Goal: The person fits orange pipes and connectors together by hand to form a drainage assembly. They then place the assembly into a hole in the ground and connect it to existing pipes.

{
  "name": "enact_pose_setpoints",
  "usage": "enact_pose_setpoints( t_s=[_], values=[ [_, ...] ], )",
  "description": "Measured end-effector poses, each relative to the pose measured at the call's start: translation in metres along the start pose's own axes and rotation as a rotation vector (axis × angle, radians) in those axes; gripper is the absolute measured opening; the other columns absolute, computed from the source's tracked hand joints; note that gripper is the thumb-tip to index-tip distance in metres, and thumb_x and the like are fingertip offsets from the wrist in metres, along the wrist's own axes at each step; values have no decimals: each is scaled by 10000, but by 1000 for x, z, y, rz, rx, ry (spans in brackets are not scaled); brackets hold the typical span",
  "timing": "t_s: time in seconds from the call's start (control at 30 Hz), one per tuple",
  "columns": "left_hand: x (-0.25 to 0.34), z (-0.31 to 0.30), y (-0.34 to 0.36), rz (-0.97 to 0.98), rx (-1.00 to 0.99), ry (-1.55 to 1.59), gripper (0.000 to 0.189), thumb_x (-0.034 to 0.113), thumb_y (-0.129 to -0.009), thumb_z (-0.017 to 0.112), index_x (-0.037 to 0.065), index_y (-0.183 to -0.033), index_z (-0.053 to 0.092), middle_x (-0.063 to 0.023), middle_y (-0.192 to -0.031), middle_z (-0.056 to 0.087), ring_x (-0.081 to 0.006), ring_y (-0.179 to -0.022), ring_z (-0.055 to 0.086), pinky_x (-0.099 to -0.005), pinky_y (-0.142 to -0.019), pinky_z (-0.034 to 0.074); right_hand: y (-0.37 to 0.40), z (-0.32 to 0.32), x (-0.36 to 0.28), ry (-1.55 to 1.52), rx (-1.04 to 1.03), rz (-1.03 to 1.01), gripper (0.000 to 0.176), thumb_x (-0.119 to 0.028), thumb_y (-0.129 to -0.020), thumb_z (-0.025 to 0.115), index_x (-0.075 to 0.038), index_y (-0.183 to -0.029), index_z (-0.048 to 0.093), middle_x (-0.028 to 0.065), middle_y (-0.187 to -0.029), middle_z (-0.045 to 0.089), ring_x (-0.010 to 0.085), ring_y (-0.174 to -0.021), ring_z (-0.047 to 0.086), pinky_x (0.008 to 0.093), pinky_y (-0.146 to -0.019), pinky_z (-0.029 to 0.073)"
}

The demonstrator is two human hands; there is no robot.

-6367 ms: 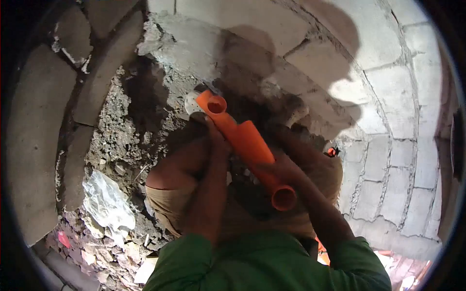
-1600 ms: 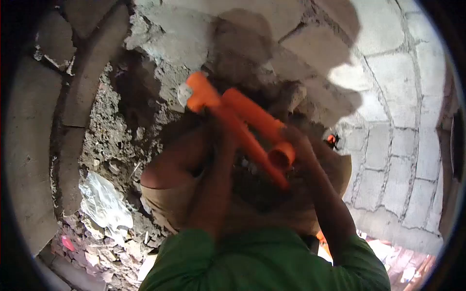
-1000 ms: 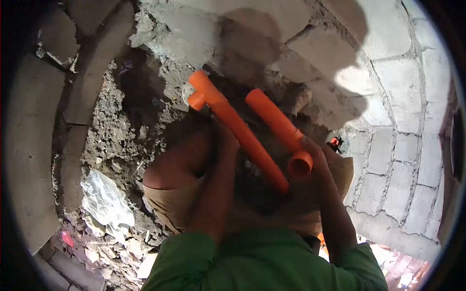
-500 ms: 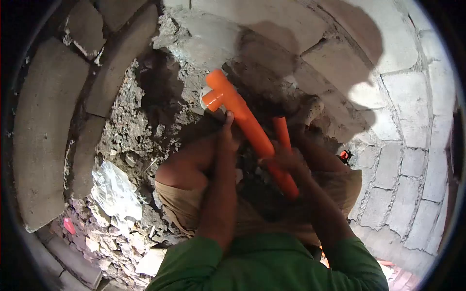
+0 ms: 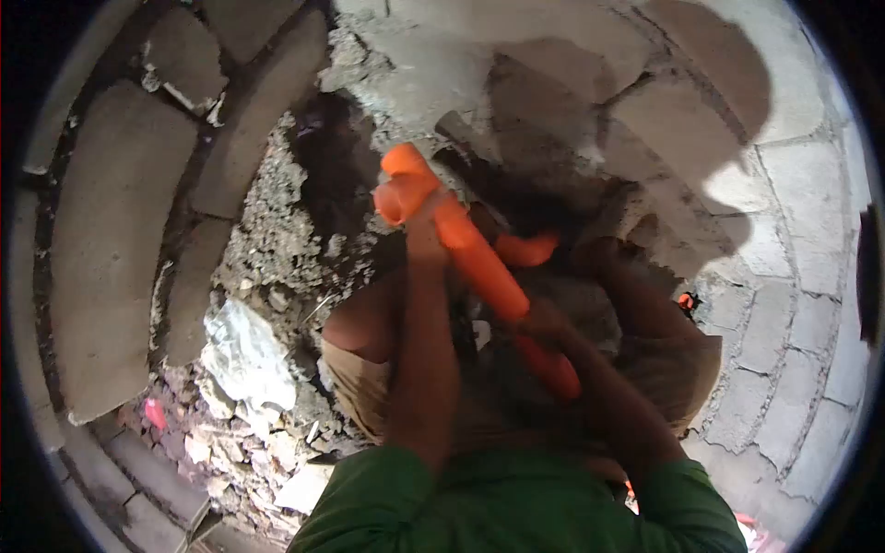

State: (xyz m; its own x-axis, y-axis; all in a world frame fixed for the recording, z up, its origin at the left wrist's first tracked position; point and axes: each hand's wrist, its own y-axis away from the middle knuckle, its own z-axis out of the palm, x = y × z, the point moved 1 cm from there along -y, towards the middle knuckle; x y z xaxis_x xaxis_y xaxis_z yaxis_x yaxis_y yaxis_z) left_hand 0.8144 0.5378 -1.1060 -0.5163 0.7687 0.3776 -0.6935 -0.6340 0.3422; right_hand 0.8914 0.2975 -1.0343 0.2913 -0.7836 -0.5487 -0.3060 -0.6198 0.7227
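Observation:
A long orange pipe (image 5: 481, 269) slants across my lap, with a branched tee fitting (image 5: 398, 197) at its upper end. My left hand (image 5: 427, 229) is closed around the pipe just below the branch. Lower down, my right hand (image 5: 546, 324), slightly blurred, wraps around the pipe, whose bottom end shows beyond it between my knees. A second, shorter orange pipe piece (image 5: 527, 249), curved and blurred, appears just right of the long pipe, above my right hand.
Concrete block walls (image 5: 779, 258) rise on the right, and large slabs (image 5: 120, 249) line the left. A clear plastic bag (image 5: 247, 355) lies on rubble (image 5: 249, 442) at lower left. A dark hollow (image 5: 332, 147) opens in the soil ahead.
My left hand has gone from touching the pipe's side to wrapping around it. The pipe has rolled so its branch faces more toward me. The shorter orange piece has tilted over from near upright.

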Motion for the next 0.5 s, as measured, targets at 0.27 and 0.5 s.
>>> enact_pose_setpoints(
  t_s=[0.27, 0.5],
  values=[
    [109, -25, -52, 668, 480, -773, 341, 185, -760, 804, 60, -1002, 598, -27, -829, 629, -179, -637, 613, -324, -534, 488, 12, 25, 10, 238, 433, 112, 646, -463, -744, 777, -61, -1225, 624, 186, -1000, 712, 369, -950, 693, 476, -789, 544],
    [139, 72, 12, 209, 54, -612, 338, 162, -835, 752, 58, -1116, 597, -48, -944, 618, -176, -823, 638, -349, -669, 540, -6, 4, 21, 86, 239, 26, 514, -410, -810, 725, -41, -1156, 638, 188, -1041, 693, 375, -885, 687, 466, -768, 548]
  ],
)
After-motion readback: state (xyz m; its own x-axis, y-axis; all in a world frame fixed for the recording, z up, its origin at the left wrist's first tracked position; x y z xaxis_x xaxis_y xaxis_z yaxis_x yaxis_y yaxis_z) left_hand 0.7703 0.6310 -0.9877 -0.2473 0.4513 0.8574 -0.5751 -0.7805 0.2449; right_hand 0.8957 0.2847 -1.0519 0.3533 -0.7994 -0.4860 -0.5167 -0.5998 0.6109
